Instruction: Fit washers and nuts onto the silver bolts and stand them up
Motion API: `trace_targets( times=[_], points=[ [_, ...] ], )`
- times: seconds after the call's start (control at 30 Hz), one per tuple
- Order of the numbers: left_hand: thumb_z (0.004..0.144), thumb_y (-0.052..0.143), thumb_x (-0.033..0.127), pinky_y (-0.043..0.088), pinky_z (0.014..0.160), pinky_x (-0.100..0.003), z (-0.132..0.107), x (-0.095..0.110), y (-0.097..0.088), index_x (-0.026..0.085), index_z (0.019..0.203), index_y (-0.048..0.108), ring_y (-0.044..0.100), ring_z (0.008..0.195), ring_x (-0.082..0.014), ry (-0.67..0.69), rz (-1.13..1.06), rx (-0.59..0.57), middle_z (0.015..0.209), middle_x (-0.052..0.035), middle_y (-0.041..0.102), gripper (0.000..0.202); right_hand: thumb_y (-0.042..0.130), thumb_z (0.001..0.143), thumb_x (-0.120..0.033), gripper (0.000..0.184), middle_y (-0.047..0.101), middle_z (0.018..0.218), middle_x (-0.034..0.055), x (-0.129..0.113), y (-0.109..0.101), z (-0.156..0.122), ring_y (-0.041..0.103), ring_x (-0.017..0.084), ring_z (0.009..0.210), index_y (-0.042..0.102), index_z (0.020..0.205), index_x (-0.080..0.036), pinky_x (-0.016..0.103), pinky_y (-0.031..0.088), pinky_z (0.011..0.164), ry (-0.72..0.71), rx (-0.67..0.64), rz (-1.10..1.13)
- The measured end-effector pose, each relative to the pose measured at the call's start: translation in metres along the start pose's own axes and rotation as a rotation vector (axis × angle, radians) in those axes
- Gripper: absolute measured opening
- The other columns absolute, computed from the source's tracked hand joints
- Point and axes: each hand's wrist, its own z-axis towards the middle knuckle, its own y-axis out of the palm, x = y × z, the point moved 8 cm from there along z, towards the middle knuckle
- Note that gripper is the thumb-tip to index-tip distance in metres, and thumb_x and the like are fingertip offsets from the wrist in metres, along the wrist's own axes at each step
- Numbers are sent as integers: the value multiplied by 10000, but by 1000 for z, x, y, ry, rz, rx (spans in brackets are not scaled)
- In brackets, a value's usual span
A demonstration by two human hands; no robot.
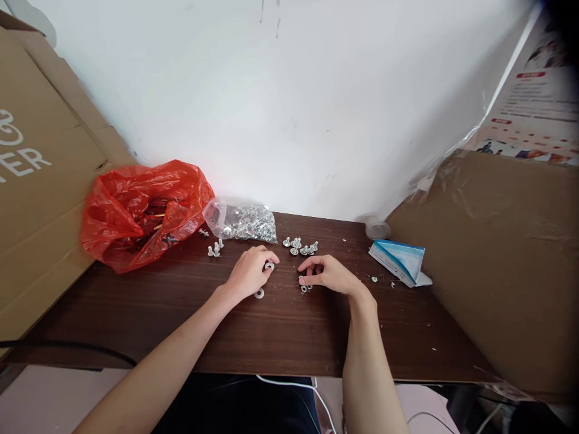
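Hidden or unclear items: the contents of the crumpled red plastic bag (140, 208) are dark and cannot be identified. The clear plastic bag of silver screws (242, 220) lies just beside it, its near end partly behind the red film. The brown cardboard sheet (40, 181) at the left is cut off by the frame edge. The palms of both hands face down and cannot be seen.

Left hand (250, 275): fingers curled, thumb and forefinger closed on a small white ring-shaped washer (269, 265) at the fingertips, just above the dark wooden table (271, 337). The ring lies nearly flat, hole facing upward; it has no long axis. A second white washer (259, 293) lies flat on the table, touching the heel of this hand.

Right hand (329, 275): fingers bent, tips pointing toward the left hand. Small silver screws (304, 288) lie at its thumb side. Grip cannot be determined, and the screws are too small for their axis to be read.

A loose cluster of silver screws (299, 246) sits beyond both hands, heads mostly down and shanks upright. A blue-and-white paper packet (400, 259) lies to the right.
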Motion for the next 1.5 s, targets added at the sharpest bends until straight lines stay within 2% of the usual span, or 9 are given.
trace_targets(
  times=[0.13,0.37,0.6,0.77,1.0,1.17,1.33,1.5],
  points=[
    [787,550,72,451,721,-301,1,-1,1,181,916,688,578,790,-163,6,-40,4,945,-56,630,218,728,647,-340,254,612,652,-26,-1,1,1,496,97,580,706,844,-182,231,363,586,-22,15,-21],
    [764,547,54,464,706,-285,1,-2,2,162,911,684,577,762,-146,23,-114,31,912,-60,633,228,682,669,-310,173,647,682,4,-3,-1,1,548,125,618,714,776,-178,252,413,605,-29,66,2],
    [744,530,-4,491,689,-258,1,2,-4,148,868,668,589,727,-127,13,-188,84,850,-43,623,240,665,669,-279,174,650,706,5,-7,-1,3,551,125,621,713,801,-176,252,425,608,-58,104,-32],
    [762,565,40,486,696,-258,1,3,-13,152,848,680,594,717,-124,-9,-230,157,831,-36,626,182,652,667,-246,165,644,751,4,-8,0,4,544,122,643,695,810,-177,249,420,616,-62,108,-72],
    [775,583,186,492,669,-250,4,-11,-15,155,782,632,620,701,-141,-111,-492,239,760,-27,667,58,575,683,-200,155,650,823,16,-18,-1,4,540,128,703,680,796,-179,250,428,641,-139,171,-126],
    [750,600,237,491,631,-258,5,-20,-12,147,758,608,603,611,-134,-185,-619,250,688,-25,645,91,572,689,-209,167,637,784,16,-18,1,5,544,126,688,657,826,-165,246,444,626,-155,166,-69],
    [724,648,275,500,611,-258,4,-26,-14,125,769,601,619,619,-138,-300,-847,299,682,-29,644,164,580,697,-222,165,636,761,12,-18,2,6,551,119,656,640,838,-160,238,451,603,-166,157,-7],
    [740,653,257,503,600,-264,4,-25,-14,114,777,570,616,595,-131,-323,-958,301,691,-56,677,170,571,722,-239,134,658,788,15,-22,-1,4,560,124,665,642,812,-170,250,453,628,-163,190,-26]
  ],
)
